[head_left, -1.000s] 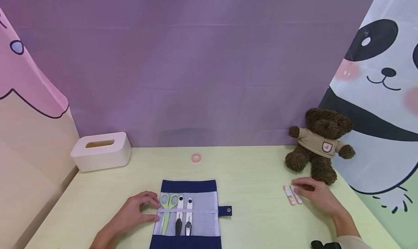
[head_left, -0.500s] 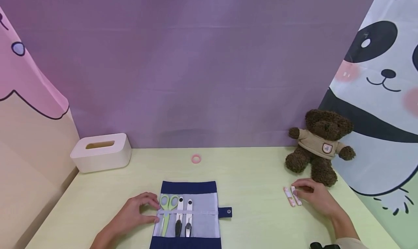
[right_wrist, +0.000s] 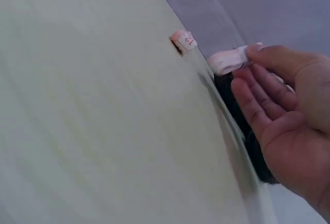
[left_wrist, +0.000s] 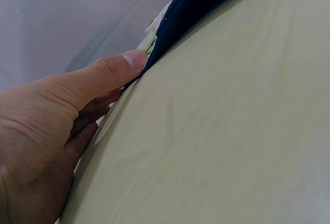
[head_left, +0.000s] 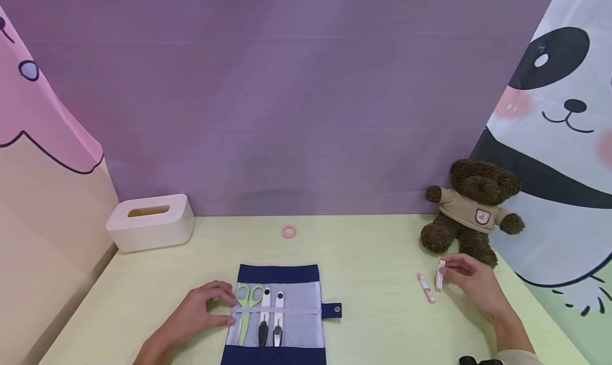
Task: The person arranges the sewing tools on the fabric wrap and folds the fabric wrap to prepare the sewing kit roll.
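My right hand pinches a folded soft tape measure between thumb and fingers, upright above the table. In the right wrist view, the held tape is pale with the hand at one end. A second rolled-up tape measure, with red markings, lies to its left on the table. My left hand rests at the left edge of an unfolded navy-and-grey fabric tool pouch, thumb and fingertips spread along it. Under the pouch's strap sit green-handled scissors and two slim white-and-black tools.
A brown teddy bear sits at the back right, just behind my right hand. At the back left stands a white tissue box. A pink ring lies behind the pouch. The pouch's snap tab sticks out rightward.
My right hand has taken hold of the right-hand tape measure and lifted it off the table, turning it more upright. The left hand has kept its place at the pouch.
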The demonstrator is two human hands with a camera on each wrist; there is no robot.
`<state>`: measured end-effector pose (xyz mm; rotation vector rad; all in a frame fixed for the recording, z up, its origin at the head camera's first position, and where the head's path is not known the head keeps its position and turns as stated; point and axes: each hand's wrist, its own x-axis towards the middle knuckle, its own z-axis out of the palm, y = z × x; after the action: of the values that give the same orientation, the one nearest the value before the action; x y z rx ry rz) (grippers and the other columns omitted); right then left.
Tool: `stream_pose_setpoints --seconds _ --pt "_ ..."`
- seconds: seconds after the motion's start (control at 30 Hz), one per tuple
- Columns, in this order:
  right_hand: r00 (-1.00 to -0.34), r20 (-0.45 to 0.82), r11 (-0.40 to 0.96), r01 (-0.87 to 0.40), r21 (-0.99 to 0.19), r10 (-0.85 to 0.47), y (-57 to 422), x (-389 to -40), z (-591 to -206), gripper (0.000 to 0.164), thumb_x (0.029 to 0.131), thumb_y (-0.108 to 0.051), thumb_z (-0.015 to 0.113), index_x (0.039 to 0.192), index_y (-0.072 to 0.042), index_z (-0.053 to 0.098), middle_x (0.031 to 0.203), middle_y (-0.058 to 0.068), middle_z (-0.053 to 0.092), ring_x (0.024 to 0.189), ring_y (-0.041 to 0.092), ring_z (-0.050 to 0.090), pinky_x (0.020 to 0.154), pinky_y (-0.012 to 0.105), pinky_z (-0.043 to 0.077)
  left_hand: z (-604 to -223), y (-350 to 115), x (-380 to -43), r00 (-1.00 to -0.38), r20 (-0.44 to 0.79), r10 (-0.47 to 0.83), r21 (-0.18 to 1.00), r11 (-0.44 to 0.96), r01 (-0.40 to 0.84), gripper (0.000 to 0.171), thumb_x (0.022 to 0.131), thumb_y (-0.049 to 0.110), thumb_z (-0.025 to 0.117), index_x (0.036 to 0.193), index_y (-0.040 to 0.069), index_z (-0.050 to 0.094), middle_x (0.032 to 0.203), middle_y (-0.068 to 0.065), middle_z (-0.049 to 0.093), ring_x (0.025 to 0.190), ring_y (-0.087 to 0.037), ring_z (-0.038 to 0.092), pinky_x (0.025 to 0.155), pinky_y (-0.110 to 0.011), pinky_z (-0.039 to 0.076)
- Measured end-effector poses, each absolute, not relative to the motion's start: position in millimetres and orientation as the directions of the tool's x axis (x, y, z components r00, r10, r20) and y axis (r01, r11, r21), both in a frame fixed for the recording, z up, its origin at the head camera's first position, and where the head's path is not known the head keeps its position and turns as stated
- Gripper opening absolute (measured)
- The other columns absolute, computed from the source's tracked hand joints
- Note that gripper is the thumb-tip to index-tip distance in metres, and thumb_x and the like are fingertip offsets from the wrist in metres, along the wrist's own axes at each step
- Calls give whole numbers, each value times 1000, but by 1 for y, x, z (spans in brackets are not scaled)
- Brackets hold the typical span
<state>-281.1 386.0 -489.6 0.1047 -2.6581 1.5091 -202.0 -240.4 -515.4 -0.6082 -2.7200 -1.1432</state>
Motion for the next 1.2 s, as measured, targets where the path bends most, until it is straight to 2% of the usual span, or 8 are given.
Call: stream_pose_setpoints --seconds 0.17,0.33,0.57,0.67,0.8,1.0,1.2 --pt "-983 178 363 -183 -914 -45 364 -277 -469 35 99 -14 70 128 5 61 97 -13 73 86 5 73 78 23 61 -512 -239 -201 -913 262 313 652 640 407 27 75 44 90 96 31 78 121 5 71 115 -12 64 105 -25 50" --pt "-974 206 198 -221 -955 -98 330 -281 -455 31 99 -11 70 126 3 62 98 -9 72 87 8 73 83 22 60 -511 -237 -201 -915 259 310 650 645 402 27 74 43 91 95 31 78 121 5 71 115 -12 64 105 -25 50" --pt "-959 218 153 -246 -957 -181 266 -298 -450 41 98 -12 71 129 11 56 101 -7 70 89 8 72 86 27 62 -509 -236 -201 -923 234 304 658 650 381 26 75 44 90 94 32 77 123 4 70 116 -15 64 106 -26 50" --pt "-955 209 117 -237 -964 -211 235 -302 -452 39 97 -8 71 127 13 57 100 -4 70 89 8 71 86 32 63 -510 -237 -201 -925 231 303 653 656 378 26 75 44 90 94 32 76 123 5 70 116 -14 63 106 -26 51" --pt "-948 186 114 -221 -969 -257 193 -300 -454 33 96 -2 70 124 11 60 101 4 70 87 11 71 87 35 63 -512 -238 -200 -920 252 299 638 664 390 26 74 42 91 92 33 76 120 6 71 114 -13 64 104 -24 51" --pt "-931 139 133 -194 -972 -337 142 -288 -462 30 95 -2 70 122 8 63 106 20 69 87 17 71 85 32 63 -514 -237 -199 -910 283 302 627 660 414 26 73 40 92 91 32 75 119 5 71 113 -12 65 103 -25 52" --pt "-920 101 171 -177 -969 -379 110 -273 -467 26 93 -4 73 118 2 67 104 20 70 87 19 67 81 32 62 -511 -236 -200 -907 279 314 632 652 420 27 73 42 92 91 32 75 120 6 71 113 -13 65 103 -26 52"
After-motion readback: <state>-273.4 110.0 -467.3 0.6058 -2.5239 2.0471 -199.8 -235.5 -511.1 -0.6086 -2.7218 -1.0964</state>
